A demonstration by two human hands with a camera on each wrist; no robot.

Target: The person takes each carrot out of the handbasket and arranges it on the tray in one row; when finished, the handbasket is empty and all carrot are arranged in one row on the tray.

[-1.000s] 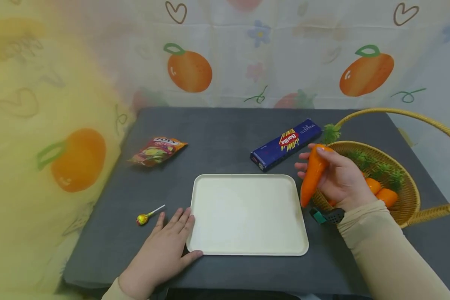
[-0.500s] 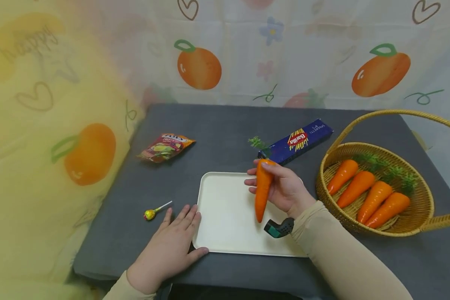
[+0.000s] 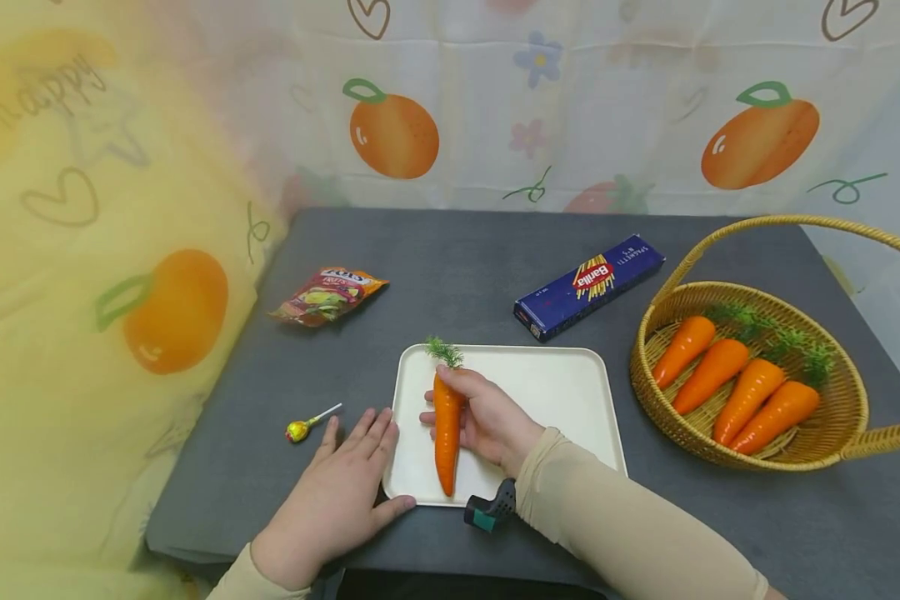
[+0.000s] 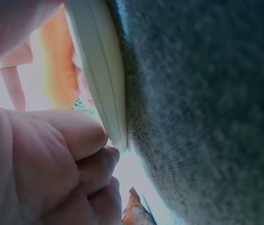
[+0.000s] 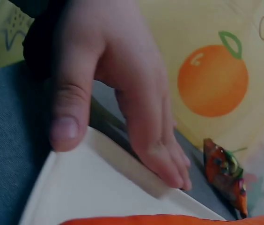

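Note:
My right hand [image 3: 495, 421] holds a glossy orange carrot [image 3: 447, 433] over the left part of the white tray [image 3: 555, 392]. The carrot's green leafy top points away from me and its tip toward me; my thumb lies near its thick end. My left hand [image 3: 337, 492] rests at the tray's near left corner, fingers fairly straight along the left side, thumb at the front edge. In the left wrist view, these fingers [image 4: 85, 136] meet the tray's rim [image 4: 101, 70]. A strip of the carrot [image 5: 160, 220] crosses the bottom of the right wrist view, with my left hand beyond.
On the right stands a wicker basket [image 3: 648, 417] with a tall handle and several carrots [image 3: 750, 400] inside. A blue spaghetti box [image 3: 588, 287] lies behind the tray. A candy bag [image 3: 330, 296] and a yellow lollipop [image 3: 297, 431] lie on the left of the grey table [image 3: 435, 258].
My right hand has carried the carrot leftward from above the basket to over the tray's left part. The left hand stays at the tray's corner; the head view has shifted slightly.

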